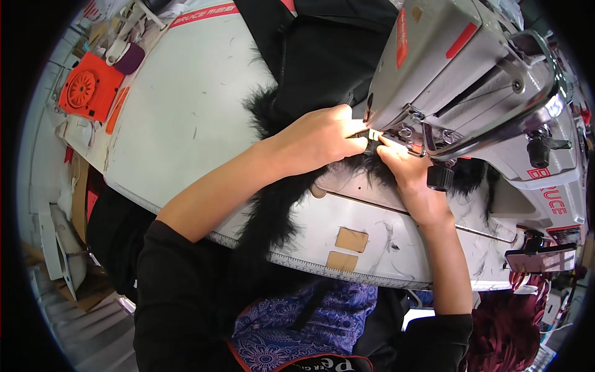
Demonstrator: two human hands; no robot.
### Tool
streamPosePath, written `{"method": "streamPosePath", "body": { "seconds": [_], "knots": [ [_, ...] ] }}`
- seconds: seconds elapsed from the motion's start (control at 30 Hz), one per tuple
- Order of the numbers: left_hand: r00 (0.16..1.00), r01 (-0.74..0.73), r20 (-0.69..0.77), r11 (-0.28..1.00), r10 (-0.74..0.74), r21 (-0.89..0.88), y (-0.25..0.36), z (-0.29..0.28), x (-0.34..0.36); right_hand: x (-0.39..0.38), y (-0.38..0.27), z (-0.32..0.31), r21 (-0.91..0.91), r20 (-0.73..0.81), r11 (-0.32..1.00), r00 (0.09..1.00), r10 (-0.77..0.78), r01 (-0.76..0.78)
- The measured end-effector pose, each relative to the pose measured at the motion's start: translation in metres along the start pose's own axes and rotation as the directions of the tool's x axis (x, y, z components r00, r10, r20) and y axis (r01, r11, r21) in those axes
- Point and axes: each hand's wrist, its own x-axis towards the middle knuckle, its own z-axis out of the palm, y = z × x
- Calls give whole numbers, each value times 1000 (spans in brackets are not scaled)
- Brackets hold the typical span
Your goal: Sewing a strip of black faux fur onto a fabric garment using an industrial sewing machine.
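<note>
A grey sewing machine (443, 59) stands on the right of the white table, its lamp lighting the area around the needle. Black fabric (334, 62) lies beside the machine head, and a strip of black fur (269, 214) trails from it over the table's front edge. My left hand (319, 141) has its fingers closed on the black fabric, just left of the needle area. Close to it, my right hand (406, 164) pinches the fabric's edge from the near side, partly behind the machine's parts. The exact fold between my fingertips is hidden.
At the far left lie an orange plastic device (87, 87) with a round grille and a purple thread cone (129, 59). A measuring tape (297, 265) runs along the table's front edge. Two tan patches (352, 239) are on the tabletop. Dark red fabric (508, 325) hangs lower right.
</note>
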Motion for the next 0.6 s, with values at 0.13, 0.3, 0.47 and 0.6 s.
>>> {"method": "streamPosePath", "body": {
  "seconds": [0.13,0.3,0.47,0.6],
  "knots": [
    [996,7,-85,1000,-9,-23,4,2,2,-1,0,3,173,-34,979,993,118,-110],
    [991,-99,-85,993,104,62,-1,3,-3,0,0,3,232,-38,966,991,124,-112],
    [991,-96,-85,994,100,49,-1,0,-2,-1,-2,4,389,12,897,974,225,-212],
    [992,-83,-94,996,81,-21,1,0,-1,0,-4,1,393,135,851,937,321,-348]
  ]
}}
